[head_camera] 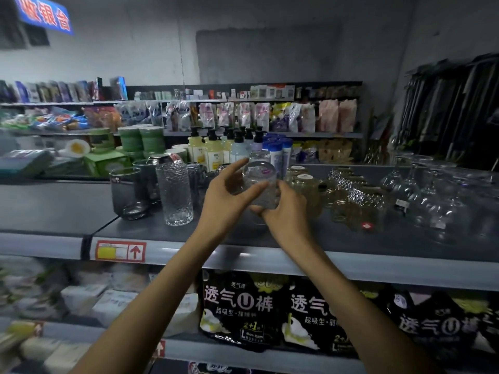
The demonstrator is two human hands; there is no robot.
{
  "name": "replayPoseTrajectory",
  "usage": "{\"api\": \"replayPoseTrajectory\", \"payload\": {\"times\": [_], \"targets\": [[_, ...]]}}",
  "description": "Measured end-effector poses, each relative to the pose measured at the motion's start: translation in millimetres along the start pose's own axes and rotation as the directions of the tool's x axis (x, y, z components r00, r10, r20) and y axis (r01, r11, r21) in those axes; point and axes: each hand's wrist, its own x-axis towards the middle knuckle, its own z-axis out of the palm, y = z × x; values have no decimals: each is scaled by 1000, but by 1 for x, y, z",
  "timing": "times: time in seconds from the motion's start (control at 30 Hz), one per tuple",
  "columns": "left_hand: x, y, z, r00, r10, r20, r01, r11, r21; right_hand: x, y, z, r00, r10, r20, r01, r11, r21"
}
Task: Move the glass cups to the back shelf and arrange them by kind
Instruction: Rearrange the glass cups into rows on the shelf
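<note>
While both hands met over the shelf, the fingers of the left hand [225, 194] were spread and curled round the near-left side of a clear glass cup [259, 184], the thumb lying across its lower wall and the fingertips reaching up toward its rounded top. The right hand [283, 209] cupped the same glass from below and from the right, fingers pressed together under its rim; whether they pinched the rim or merely propped it could not be told. The cup was held upside down, its closed base uppermost and tilted slightly away, so its long axis ran roughly upright and leaned a little toward the back. It hung clear of the grey shelf [151, 228], not touching the board.

Just left of the fingers stood a tall textured tumbler [175, 194], and beyond that, further left, a smoky dark tumbler [129, 194] with more dark ones behind it. Just right of the right hand's knuckles sat squat amber-tinted jars [307, 188], then a cluster of diamond-cut mugs [361, 203], and well to the right, stemmed clear glasses [421, 193].

Judging from this, the held cup belonged in the open gap directly beneath and behind the fingers, between the textured tumbler and the amber jars. Both hands were equally near; the left hand governed the tilt, so the setting-down likely depended on lowering straight along the cup's axis without swinging it into either neighbour.
</note>
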Motion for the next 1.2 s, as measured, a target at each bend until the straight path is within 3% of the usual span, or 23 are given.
{"api": "replayPoseTrajectory", "payload": {"times": [0.07, 0.13, 0.2, 0.23, 0.33, 0.57, 0.73, 1.03, 1.2], "targets": [[7, -15, -2, 999, 28, -43, -27, 999, 36, 10, 2, 6, 999, 28, -24, -28, 1000, -3], [17, -33, -5, 980, 169, -108, -117, 919, 377, 21, 2, 11, 998, 46, -31, -47, 999, -14], [28, -48, -6, 956, 292, -7, -187, 631, 753, 31, 1, 16, 998, 56, -33, -58, 996, -62], [34, -55, -6, 954, 292, 60, -207, 506, 837, 35, 0, 19, 998, 60, -34, -63, 993, -96], [47, -67, -5, 970, 199, 141, -201, 328, 923, 44, 0, 26, 996, 83, -33, -87, 983, -161], [54, -73, 0, 987, 107, 121, -143, 227, 963, 61, 3, 38, 990, 137, -25, -139, 961, -237], [54, -67, 5, 988, 106, 109, -130, 215, 968, 70, 8, 43, 990, 142, -24, -144, 955, -259], [73, -50, 25, 979, 202, -13, -126, 659, 741, 79, 25, 52, 991, 126, -49, -131, 984, -119], [81, -50, 40, 974, 225, -36, -136, 704, 697, 75, 28, 52, 995, 68, -67, -77, 987, -143]]}}
